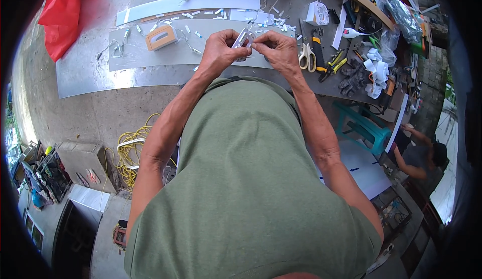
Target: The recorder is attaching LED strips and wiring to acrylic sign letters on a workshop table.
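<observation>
Between my hands, just above the worktable, is a small white hollow letter-shaped piece (243, 39) with an opening through it. My left hand (219, 52) pinches its left side with thumb and fingers. My right hand (279, 53) closes on its right edge, thumb and forefinger together; whether they also hold a wire or small part I cannot make out. Thin wires rise behind the piece. On the table to the left lies a white-sided letter piece with a tan face (161, 38), beside wired light modules (118, 47). Small white modules (286, 28) are scattered beyond my hands.
Right of my hands lie scissors (307, 58), a utility knife (318, 50), pliers (333, 64), a dark glove (353, 78) and curled white strips (377, 73). A red bag (59, 23) hangs at far left. A green stool (369, 131) and another person (419, 153) are at right.
</observation>
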Available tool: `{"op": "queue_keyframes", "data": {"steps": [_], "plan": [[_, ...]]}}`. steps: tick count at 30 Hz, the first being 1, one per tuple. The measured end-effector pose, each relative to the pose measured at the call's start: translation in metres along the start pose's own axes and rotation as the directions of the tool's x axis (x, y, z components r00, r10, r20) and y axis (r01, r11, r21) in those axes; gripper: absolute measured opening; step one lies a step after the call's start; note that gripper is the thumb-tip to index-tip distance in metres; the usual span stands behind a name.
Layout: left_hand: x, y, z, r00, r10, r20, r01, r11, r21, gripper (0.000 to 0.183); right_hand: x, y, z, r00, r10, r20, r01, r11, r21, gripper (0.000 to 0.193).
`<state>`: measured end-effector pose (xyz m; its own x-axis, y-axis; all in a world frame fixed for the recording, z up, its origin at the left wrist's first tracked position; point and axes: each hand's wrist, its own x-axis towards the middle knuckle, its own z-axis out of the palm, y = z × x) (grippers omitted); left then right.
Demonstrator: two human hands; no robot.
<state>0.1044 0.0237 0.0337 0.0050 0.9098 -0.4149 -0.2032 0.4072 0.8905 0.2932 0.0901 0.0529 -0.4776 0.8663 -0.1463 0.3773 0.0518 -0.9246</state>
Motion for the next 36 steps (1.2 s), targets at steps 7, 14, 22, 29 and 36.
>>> {"op": "queue_keyframes", "data": {"steps": [7,14,22,29,36], "plan": [[0.002,0.001,0.001,0.999,-0.046,0.011,0.047,0.988,-0.148,0.029,-0.01,-0.01,0.005,0.992,0.096,-0.087,-0.09,0.993,0.07,0.016],[0.003,-0.001,-0.002,0.993,-0.109,0.046,0.116,0.968,-0.221,0.036,-0.026,-0.014,0.004,0.991,-0.134,-0.027,0.131,0.988,-0.081,0.018],[-0.004,-0.003,-0.006,0.988,-0.038,0.147,0.069,0.975,-0.212,0.042,-0.022,-0.004,-0.005,0.965,-0.249,0.079,0.257,0.96,-0.109,0.02],[-0.007,0.004,-0.004,0.99,-0.032,0.138,0.063,0.972,-0.225,0.04,-0.021,-0.006,-0.011,0.882,-0.434,0.182,0.47,0.802,-0.369,0.024],[-0.007,0.005,-0.004,0.991,-0.068,0.118,0.09,0.976,-0.197,0.041,-0.021,-0.015,-0.009,0.776,-0.563,0.284,0.61,0.559,-0.562,0.018]]}}
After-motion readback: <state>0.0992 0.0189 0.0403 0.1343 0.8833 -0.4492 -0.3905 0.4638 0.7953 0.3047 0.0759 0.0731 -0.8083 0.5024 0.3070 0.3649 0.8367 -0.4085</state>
